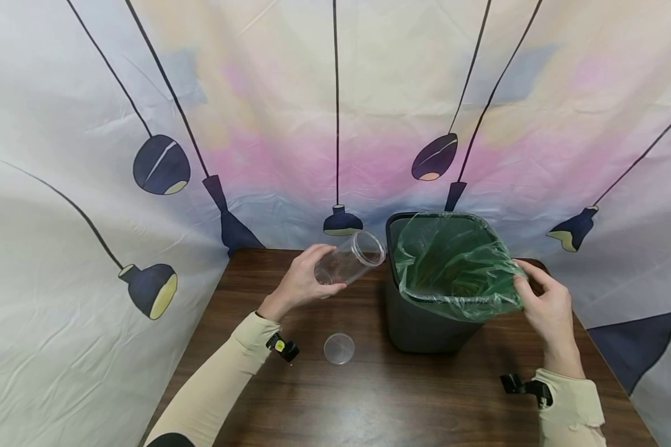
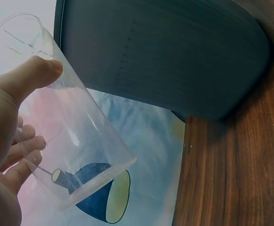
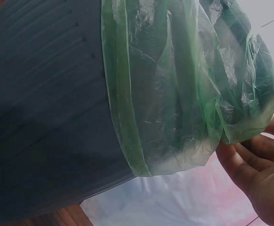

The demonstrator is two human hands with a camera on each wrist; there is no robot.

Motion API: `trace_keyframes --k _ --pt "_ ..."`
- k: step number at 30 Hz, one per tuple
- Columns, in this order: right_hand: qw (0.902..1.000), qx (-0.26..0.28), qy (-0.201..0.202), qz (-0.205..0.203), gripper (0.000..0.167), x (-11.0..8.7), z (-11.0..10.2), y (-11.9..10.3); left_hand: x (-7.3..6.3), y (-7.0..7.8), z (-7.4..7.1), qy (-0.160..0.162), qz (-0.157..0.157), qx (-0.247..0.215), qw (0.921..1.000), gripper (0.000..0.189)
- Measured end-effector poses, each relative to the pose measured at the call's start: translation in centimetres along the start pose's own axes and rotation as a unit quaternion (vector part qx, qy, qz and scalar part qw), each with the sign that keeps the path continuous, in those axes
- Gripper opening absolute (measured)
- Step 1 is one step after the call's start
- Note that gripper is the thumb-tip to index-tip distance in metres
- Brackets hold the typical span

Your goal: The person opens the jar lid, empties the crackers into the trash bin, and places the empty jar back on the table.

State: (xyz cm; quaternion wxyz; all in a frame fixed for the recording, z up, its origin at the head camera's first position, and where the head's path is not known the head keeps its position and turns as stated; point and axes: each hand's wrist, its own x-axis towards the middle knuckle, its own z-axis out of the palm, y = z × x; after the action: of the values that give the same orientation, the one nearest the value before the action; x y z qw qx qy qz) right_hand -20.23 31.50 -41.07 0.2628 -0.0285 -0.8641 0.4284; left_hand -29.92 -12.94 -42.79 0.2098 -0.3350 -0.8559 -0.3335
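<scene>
My left hand [image 1: 304,278] grips a clear plastic jar [image 1: 348,259] around its side, thumb across from the fingers. The jar is tilted, its open mouth pointing right toward the bin's rim; through its wall in the left wrist view, no contents show. A dark grey trash bin [image 1: 425,332] stands upright, lined with a translucent green trash bag [image 1: 453,257] folded over most of the rim. At the bag's right edge, my right hand [image 1: 550,304] pinches the film between thumb and fingers. In the right wrist view, the folded bag [image 3: 160,94] hangs down the bin's outside.
A round clear lid [image 1: 339,349] lies flat on the dark wooden table [image 1: 335,403], left of the bin. Behind the table's back edge hangs a fabric backdrop [image 1: 291,93] printed with lamps; it also runs along both sides.
</scene>
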Motion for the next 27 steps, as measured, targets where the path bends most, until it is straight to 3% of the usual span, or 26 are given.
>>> trace_keyframes --k 27 --pt "1.0 0.001 0.006 0.003 0.032 0.05 -0.1 -0.37 -0.77 -0.19 0.07 0.01 -0.008 -0.013 0.9998 0.073"
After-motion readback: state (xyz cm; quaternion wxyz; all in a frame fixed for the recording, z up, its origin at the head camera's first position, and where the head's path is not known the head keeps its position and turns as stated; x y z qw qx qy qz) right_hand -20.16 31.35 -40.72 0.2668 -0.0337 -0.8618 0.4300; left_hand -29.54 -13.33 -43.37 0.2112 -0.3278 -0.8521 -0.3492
